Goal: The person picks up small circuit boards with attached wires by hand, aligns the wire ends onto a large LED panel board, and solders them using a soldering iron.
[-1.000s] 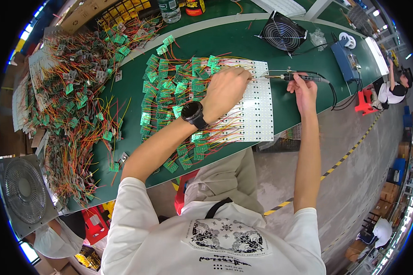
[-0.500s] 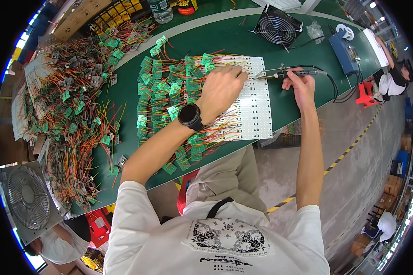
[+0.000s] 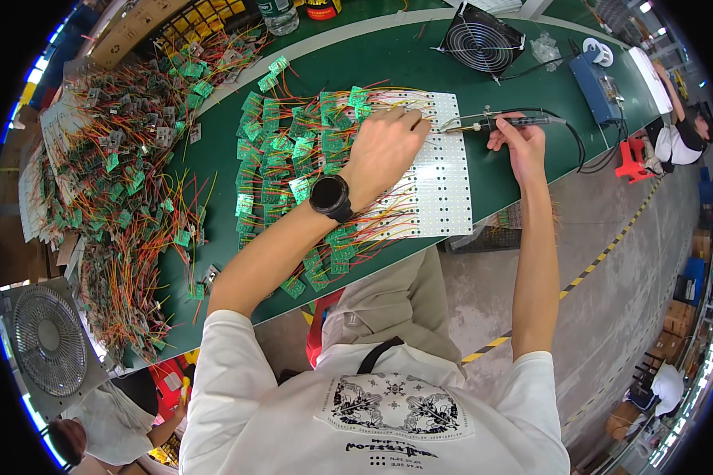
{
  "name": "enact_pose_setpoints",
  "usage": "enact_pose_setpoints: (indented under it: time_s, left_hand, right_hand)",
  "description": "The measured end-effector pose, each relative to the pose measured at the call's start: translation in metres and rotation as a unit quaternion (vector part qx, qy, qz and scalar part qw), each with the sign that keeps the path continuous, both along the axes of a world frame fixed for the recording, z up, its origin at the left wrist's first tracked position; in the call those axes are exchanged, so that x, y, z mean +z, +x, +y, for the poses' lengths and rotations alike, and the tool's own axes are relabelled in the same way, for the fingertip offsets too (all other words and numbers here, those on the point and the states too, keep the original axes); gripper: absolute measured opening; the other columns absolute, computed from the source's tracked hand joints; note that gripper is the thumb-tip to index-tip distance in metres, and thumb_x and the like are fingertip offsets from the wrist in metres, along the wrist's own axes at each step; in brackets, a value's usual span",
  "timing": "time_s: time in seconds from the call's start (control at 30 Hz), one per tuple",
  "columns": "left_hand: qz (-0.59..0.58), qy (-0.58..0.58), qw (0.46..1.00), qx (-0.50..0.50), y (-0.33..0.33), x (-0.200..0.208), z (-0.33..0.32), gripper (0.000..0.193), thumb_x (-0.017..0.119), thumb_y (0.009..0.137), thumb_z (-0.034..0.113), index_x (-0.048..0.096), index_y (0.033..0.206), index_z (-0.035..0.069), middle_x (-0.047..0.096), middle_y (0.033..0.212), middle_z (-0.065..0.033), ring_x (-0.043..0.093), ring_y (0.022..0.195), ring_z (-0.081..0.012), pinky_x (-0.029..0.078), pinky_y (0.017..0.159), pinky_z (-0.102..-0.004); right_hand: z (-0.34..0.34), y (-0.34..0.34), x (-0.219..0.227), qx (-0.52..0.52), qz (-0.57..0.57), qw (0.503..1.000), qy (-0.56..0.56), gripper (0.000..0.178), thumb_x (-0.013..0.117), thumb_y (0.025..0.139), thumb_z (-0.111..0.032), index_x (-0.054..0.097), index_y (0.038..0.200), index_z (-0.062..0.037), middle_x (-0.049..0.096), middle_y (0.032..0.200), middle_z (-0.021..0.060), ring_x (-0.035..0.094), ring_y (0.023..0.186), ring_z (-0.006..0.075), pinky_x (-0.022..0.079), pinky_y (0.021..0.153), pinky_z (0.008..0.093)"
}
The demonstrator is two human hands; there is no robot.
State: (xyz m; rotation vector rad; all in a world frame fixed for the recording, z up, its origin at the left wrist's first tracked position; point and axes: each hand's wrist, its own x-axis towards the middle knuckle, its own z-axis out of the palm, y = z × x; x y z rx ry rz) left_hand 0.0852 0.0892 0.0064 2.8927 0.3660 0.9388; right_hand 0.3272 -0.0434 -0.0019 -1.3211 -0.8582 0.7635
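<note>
My right hand [image 3: 520,146] grips a soldering iron [image 3: 524,121] with a thin tube clamped along it. Its tip points left at a white LED board panel [image 3: 444,186] that lies on the bench. Over the panel's upper part, my left hand [image 3: 387,150] is closed, fingertips pinched down close to the iron's tip; whatever they pinch is too small to make out. Small green circuit boards [image 3: 301,150] with red and yellow wires lie in rows left of the panel. Several of these wires [image 3: 388,214] run onto the panel, partly hidden under my left hand and wrist.
A big heap of wired circuit boards [image 3: 127,182] covers the left of the green bench [image 3: 372,67]. A black fan [image 3: 483,43] and a blue soldering station [image 3: 596,87] stand at the back right. A bottle [image 3: 278,16] stands at the back. Other people sit at far right and lower left.
My hands stay almost where they were, with the iron's tip still by my left fingertips. The person at lower left has shifted, and an arm now shows there.
</note>
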Motion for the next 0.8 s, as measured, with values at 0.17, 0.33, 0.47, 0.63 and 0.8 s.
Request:
enact_pose_setpoints:
  time_s: [0.17, 0.33, 0.47, 0.63, 0.8]
  left_hand:
    - [-0.002, 0.007, 1.0, -0.002, 0.001, 0.001, -0.001, 0.015, 0.064, 0.073, 0.006, 0.065, 0.088, 0.002, 0.062, 0.083, -0.01, 0.063, 0.08, -0.0272, 0.051, 0.071, -0.0395]
    - [0.003, 0.017, 1.0, -0.004, 0.0, 0.0, -0.001, 0.014, 0.063, 0.074, 0.006, 0.064, 0.087, 0.002, 0.062, 0.083, -0.01, 0.063, 0.08, -0.0271, 0.052, 0.071, -0.0391]
    - [-0.003, 0.005, 1.0, -0.003, 0.001, 0.0, -0.001, 0.012, 0.063, 0.075, 0.006, 0.064, 0.086, 0.003, 0.062, 0.083, -0.0101, 0.063, 0.081, -0.0273, 0.052, 0.071, -0.0389]
    - [0.0, 0.017, 1.0, 0.0, -0.002, 0.003, 0.001, 0.01, 0.063, 0.077, 0.008, 0.064, 0.086, 0.002, 0.062, 0.082, -0.0099, 0.063, 0.08, -0.0274, 0.051, 0.07, -0.0393]
    - [-0.008, -0.087, 0.992, -0.091, -0.019, 0.039, -0.004, 0.022, 0.068, 0.077, 0.015, 0.065, 0.094, 0.001, 0.065, 0.091, -0.0135, 0.062, 0.092, -0.0324, 0.048, 0.083, -0.0418]
  right_hand:
    - [0.0, 0.002, -0.002, -0.002, 0.001, 1.0, 0.01, 0.019, 0.066, 0.088, -0.01, 0.063, 0.098, 0.0064, 0.065, 0.076, 0.0126, 0.064, 0.06, 0.0192, 0.048, 0.056, 0.0266]
    - [-0.002, 0.001, -0.001, -0.01, 0.012, 1.0, 0.014, 0.02, 0.065, 0.089, -0.01, 0.063, 0.101, 0.0062, 0.065, 0.074, 0.0115, 0.064, 0.06, 0.0183, 0.047, 0.056, 0.0257]
    - [-0.003, 0.0, 0.0, -0.029, 0.047, 0.998, 0.031, 0.019, 0.066, 0.088, -0.009, 0.064, 0.1, 0.006, 0.065, 0.073, 0.0112, 0.064, 0.06, 0.0184, 0.047, 0.056, 0.0257]
    - [0.003, 0.001, -0.001, -0.034, 0.055, 0.997, 0.045, 0.019, 0.066, 0.088, -0.009, 0.064, 0.098, 0.0059, 0.065, 0.073, 0.0106, 0.062, 0.059, 0.0177, 0.046, 0.056, 0.0251]
    - [0.002, 0.001, -0.004, -0.078, 0.075, 0.993, 0.047, 0.018, 0.068, 0.088, -0.011, 0.063, 0.095, 0.0045, 0.065, 0.073, 0.01, 0.059, 0.057, 0.0169, 0.044, 0.055, 0.0255]
